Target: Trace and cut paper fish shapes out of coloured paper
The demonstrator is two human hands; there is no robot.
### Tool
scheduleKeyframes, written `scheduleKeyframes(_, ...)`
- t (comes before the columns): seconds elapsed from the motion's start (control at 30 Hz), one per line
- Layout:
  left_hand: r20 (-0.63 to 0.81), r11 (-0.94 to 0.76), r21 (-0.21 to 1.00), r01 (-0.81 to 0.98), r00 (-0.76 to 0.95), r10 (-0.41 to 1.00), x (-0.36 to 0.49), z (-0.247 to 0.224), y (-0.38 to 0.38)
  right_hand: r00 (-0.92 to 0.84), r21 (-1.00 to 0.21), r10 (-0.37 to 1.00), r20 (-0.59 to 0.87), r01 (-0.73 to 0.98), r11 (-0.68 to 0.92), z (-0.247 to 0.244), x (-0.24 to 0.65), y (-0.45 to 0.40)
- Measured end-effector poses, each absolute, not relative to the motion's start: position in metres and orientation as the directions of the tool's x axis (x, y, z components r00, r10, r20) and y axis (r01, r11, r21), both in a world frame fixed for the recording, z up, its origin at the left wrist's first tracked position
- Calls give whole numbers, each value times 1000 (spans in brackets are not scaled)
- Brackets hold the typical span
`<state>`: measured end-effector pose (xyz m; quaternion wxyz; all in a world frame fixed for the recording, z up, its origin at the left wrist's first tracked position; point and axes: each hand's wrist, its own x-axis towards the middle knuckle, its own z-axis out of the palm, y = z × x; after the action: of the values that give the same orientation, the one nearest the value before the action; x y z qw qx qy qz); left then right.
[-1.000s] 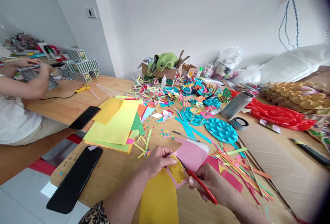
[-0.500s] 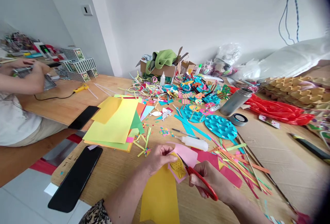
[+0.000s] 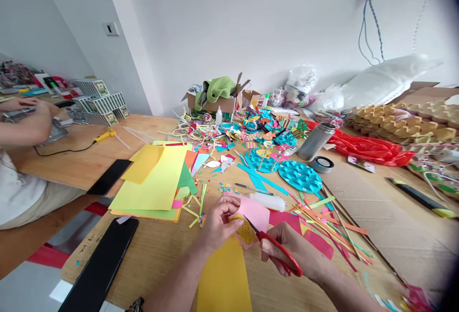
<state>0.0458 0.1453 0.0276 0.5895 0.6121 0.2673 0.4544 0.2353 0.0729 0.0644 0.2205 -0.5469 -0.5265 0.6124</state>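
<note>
My left hand (image 3: 223, 223) pinches a pink paper (image 3: 256, 211) with a yellow fish drawing (image 3: 245, 231) lying over it. Red-handled scissors (image 3: 281, 250) are in my right hand (image 3: 292, 250), fingers closed round the handles. The scissor blades point up and left, at the upper edge of the yellow fish. Below both hands a long yellow sheet (image 3: 224, 278) lies on the table. Dark red paper (image 3: 317, 244) is beside my right hand, and a white glue bottle (image 3: 268, 201) lies just beyond the pink paper.
Stacked yellow sheets (image 3: 143, 197) and a black phone (image 3: 100, 264) are on the left. Blue molded discs (image 3: 300, 176), a steel bottle (image 3: 316, 141) and paper strips (image 3: 337, 226) stand or lie right. Another person's arm (image 3: 25, 123) is at the far left.
The view has shifted slightly, moving most objects left in the picture. My left thumb has moved a little over the papers, and the fish and pink paper are tilted differently. Both hands keep their holds.
</note>
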Motion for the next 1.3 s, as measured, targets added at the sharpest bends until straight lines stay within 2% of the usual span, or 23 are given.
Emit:
scheduleKeyframes(0.17,245,-134,949,-287,394,886,47,28,144,-300,-881,844,-444,319,-350,66,233,74)
scheduleKeyframes(0.37,132,-25,967,-253,419,898,44,33,141,-317,-895,852,-417,306,-324,62,233,74)
scheduleKeyframes(0.57,72,95,940,-329,461,884,44,31,140,-332,-901,847,-415,278,-333,60,233,74)
scheduleKeyframes(0.8,115,73,937,-342,499,859,42,35,141,-306,-888,847,-435,302,-348,61,231,76)
scheduleKeyframes(0.97,103,68,958,-278,557,824,38,39,144,-330,-889,842,-426,325,-323,63,231,76)
scheduleKeyframes(1.3,66,127,955,-268,611,789,37,40,144,-355,-859,821,-448,425,-285,71,234,77)
